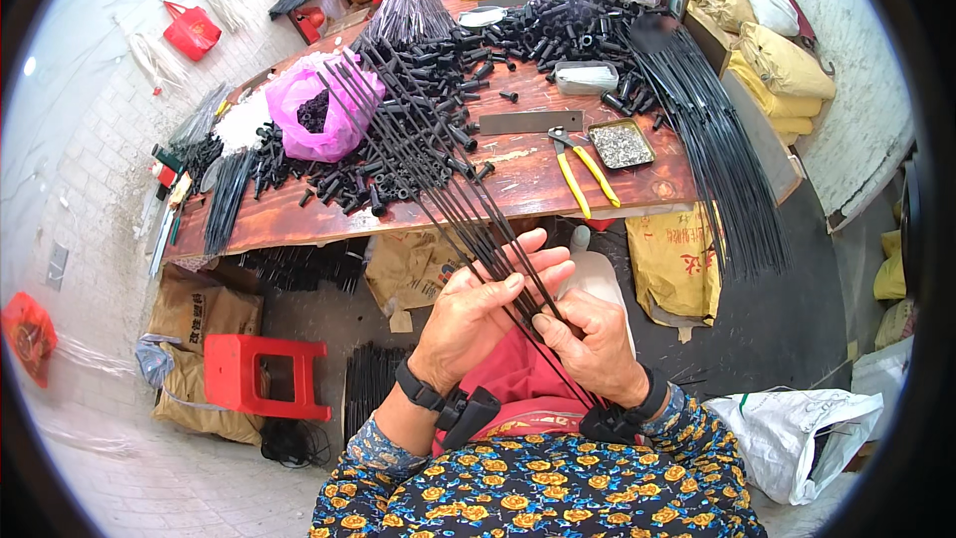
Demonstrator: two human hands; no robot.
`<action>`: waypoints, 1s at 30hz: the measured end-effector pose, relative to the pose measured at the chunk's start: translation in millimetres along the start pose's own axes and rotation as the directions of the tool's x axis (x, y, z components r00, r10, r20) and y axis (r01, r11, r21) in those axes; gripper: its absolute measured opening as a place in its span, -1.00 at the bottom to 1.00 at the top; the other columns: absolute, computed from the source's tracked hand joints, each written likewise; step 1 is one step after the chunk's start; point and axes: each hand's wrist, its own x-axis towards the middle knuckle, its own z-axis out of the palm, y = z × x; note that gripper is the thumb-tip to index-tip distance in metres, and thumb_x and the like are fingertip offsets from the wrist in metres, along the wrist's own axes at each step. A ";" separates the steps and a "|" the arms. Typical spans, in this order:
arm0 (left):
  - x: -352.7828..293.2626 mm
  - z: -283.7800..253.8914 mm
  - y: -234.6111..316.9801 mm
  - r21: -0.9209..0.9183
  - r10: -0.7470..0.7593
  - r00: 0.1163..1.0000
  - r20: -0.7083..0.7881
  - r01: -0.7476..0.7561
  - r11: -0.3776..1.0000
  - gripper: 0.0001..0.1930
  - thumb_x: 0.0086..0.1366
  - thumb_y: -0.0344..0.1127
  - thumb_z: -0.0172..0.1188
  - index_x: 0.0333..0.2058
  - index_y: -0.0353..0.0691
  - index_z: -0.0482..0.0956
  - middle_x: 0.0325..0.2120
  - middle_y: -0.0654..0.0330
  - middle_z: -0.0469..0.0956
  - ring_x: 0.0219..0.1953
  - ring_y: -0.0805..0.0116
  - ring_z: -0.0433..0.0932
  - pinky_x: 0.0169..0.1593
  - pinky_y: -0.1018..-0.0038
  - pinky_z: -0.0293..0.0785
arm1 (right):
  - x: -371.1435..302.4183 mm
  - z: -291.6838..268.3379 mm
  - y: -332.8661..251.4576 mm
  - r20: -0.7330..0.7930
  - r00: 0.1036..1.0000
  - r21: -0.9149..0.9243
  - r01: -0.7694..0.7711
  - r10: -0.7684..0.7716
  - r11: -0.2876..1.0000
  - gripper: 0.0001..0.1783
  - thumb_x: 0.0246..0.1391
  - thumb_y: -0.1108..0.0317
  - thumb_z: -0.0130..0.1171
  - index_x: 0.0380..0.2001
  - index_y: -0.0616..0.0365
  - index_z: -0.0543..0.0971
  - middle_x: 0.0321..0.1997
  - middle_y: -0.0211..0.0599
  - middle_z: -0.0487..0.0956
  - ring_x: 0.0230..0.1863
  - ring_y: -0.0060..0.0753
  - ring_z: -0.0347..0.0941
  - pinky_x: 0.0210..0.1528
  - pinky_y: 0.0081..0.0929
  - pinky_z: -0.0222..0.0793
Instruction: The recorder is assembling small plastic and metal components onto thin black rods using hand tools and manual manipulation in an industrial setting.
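My right hand [597,344] is closed around the lower part of a bundle of long thin black rods [445,201], its thumb pressed on them. The rods slant up and left over the table edge, fanning apart toward their far ends. My left hand [460,319] is held palm up with its fingers stretched out, and the rods lie across it beside the thumb. Beyond the hands, a heap of short black tubular parts [398,154] covers much of the wooden table [528,164]. The rods' lower ends reach toward my lap, partly hidden by my right hand.
Yellow-handled pliers [585,171], a metal ruler [528,122] and a tin of small bits [621,143] lie on the table. A pink bag [319,130] stands left. Long black rods [712,149] overhang the right edge. A red stool [261,375] is at lower left.
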 end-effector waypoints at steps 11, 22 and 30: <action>17.8 -8.7 -4.1 -0.010 -0.032 0.999 -0.016 0.032 0.999 -0.42 0.32 -0.37 0.13 0.27 -0.39 0.21 0.21 -0.20 0.32 0.26 -0.05 0.34 0.33 0.12 0.21 | 14.6 -16.7 14.9 -0.100 0.993 -0.047 0.060 -0.064 0.997 -0.88 0.10 0.47 0.22 -0.48 0.27 0.54 -0.57 -0.21 0.41 -0.55 -0.25 0.35 -0.51 -0.36 0.23; 32.7 15.4 4.3 0.005 -0.080 0.996 0.046 0.080 0.997 -0.27 0.34 -0.31 0.13 0.39 -0.16 -0.04 0.20 -0.27 0.30 0.21 -0.24 0.36 0.27 -0.03 0.28 | -9.3 -13.7 22.4 0.360 0.880 0.515 -0.464 0.310 0.721 -0.76 0.28 0.30 0.10 -0.16 0.27 0.57 -0.51 -0.27 0.58 -0.47 -0.52 0.54 -0.45 -0.55 0.44; 61.0 18.4 36.5 0.026 -0.062 0.996 0.071 0.060 0.998 -0.38 0.31 -0.41 0.08 0.29 -0.36 0.09 0.06 -0.34 0.43 0.10 -0.19 0.48 0.20 0.03 0.41 | -2.4 -27.0 13.1 0.572 0.796 0.603 -0.572 0.199 0.556 -0.66 0.34 0.35 -0.02 0.08 0.32 0.37 -0.34 -0.25 0.58 -0.41 -0.50 0.56 -0.34 -0.53 0.54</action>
